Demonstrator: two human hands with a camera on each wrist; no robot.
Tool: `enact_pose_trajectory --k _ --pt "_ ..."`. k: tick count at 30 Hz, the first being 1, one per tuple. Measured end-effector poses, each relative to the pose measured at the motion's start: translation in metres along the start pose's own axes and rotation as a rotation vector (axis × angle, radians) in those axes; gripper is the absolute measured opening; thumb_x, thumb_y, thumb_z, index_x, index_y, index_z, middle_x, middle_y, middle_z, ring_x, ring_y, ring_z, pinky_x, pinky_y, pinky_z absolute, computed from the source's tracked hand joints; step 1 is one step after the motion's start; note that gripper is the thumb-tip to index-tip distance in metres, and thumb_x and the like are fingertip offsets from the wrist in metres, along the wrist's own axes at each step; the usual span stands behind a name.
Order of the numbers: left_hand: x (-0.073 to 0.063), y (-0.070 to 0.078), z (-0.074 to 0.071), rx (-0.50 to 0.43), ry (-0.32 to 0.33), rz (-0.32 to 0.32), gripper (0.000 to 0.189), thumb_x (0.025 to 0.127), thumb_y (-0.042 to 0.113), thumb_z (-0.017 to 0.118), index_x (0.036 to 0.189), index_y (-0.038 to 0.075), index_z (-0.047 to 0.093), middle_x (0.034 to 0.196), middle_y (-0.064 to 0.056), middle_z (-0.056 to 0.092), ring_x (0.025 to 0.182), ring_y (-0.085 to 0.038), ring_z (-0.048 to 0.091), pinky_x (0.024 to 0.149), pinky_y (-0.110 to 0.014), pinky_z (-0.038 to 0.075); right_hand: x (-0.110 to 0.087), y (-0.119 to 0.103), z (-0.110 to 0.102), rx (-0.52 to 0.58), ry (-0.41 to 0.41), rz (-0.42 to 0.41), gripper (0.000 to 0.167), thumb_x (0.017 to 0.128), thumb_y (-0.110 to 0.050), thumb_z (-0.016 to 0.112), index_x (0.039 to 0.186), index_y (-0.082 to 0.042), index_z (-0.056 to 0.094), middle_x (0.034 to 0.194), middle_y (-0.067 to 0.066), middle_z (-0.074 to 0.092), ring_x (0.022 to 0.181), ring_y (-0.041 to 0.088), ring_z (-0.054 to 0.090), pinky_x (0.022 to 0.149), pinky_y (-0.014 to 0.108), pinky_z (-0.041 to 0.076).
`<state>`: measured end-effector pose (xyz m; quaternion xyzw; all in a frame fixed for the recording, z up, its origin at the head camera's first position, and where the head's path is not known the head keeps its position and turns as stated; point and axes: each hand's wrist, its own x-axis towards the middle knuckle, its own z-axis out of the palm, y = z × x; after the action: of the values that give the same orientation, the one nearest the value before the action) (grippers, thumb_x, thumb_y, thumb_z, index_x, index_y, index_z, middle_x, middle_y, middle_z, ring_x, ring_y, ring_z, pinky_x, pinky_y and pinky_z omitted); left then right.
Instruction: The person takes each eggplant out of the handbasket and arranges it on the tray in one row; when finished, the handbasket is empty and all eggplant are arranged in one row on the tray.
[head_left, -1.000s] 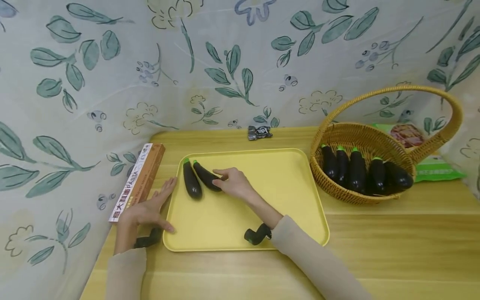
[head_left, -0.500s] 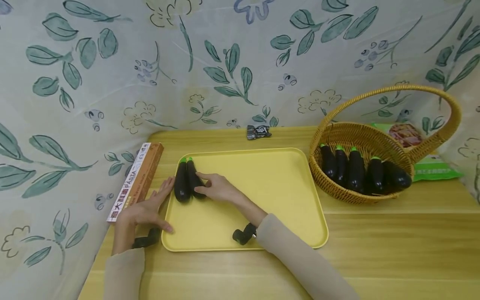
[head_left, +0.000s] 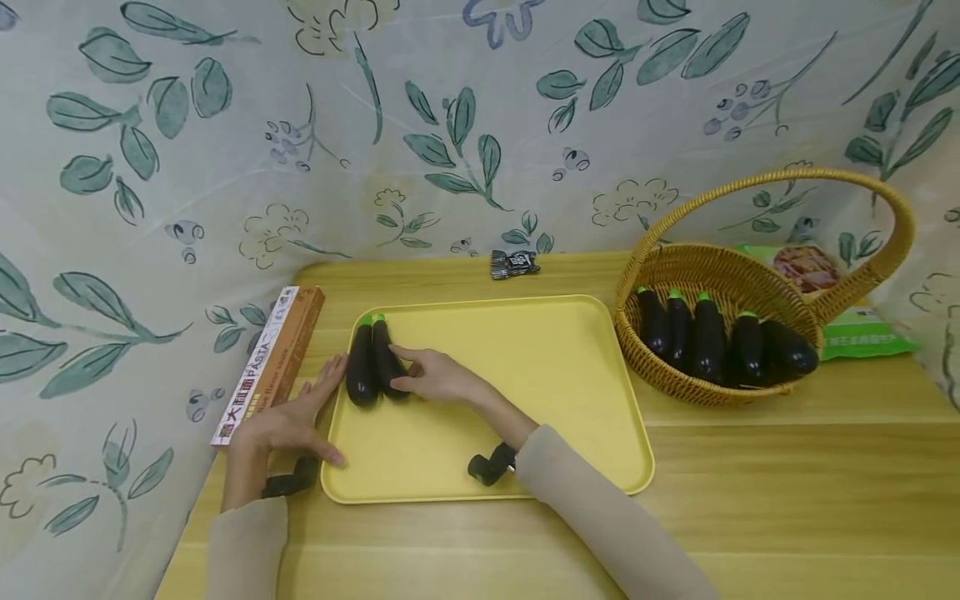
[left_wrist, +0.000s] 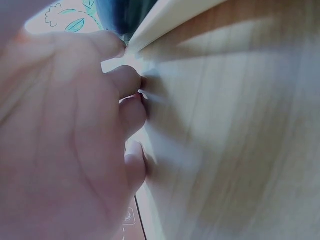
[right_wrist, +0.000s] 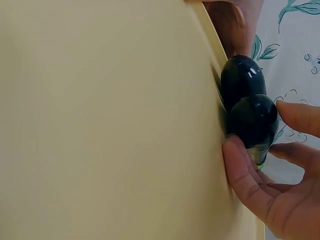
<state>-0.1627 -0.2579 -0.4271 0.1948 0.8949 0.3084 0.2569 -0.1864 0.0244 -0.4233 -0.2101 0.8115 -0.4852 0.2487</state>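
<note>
While your right hand [head_left: 438, 379] pinches the right eggplant [head_left: 386, 360] near its fat lower end, the left eggplant [head_left: 362, 367] lies touching it, both by the left rim of the tray [head_left: 525, 358]. Your left hand [head_left: 288, 427] is spread along that rim, filling the gap between tray and pasta box [head_left: 273, 358]. On your far right a basket [head_left: 657, 379] sits just beside the tray, holding five eggplants [head_left: 708, 337]; its handle [head_left: 780, 175] arches high above them. Green bag [head_left: 866, 333] behind it; small black packet [head_left: 514, 264] beyond the tray's far edge.

Textures: eggplants dark, glossy, plump-ended, green-tipped. Tray yellow, smooth, shallow, round-cornered. Basket woven, wicker-like. Tabletop [head_left: 810, 475] wood-grained. Cloth [head_left: 337, 125] behind, leaf-printed, lightly creased.
</note>
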Motion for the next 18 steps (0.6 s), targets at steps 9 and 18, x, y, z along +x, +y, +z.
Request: enact_pose_trajectory --k 9,18 --pt "-0.0013 -0.0004 0.0001 -0.008 0.0 -0.006 0.157 0.056 0.036 0.1 0.166 0.012 -0.01 0.171 -0.025 -0.016 0.158 -0.049 -0.012 0.126 -0.072 -0.007 -0.0007 0.0012 -0.0021 0.015 -0.024 -0.006 0.067 0.106 -0.026 0.059 0.165 -0.016 0.027 0.09 0.013 0.069 0.065 0.015 0.054 0.053 0.019 0.04" --pt "-0.0024 0.0003 0.0 -0.007 -0.001 0.019 0.155 0.058 0.035 0.1 0.166 0.011 -0.008 0.171 -0.027 -0.015 0.158 -0.051 -0.011 0.125 -0.073 -0.006 -0.0009 0.0017 -0.0029 0.02 -0.022 0.015 0.069 0.106 -0.027 0.059 0.165 -0.017 0.025 0.075 0.009 0.065 0.059 0.013 0.05 0.05 0.018 0.037"
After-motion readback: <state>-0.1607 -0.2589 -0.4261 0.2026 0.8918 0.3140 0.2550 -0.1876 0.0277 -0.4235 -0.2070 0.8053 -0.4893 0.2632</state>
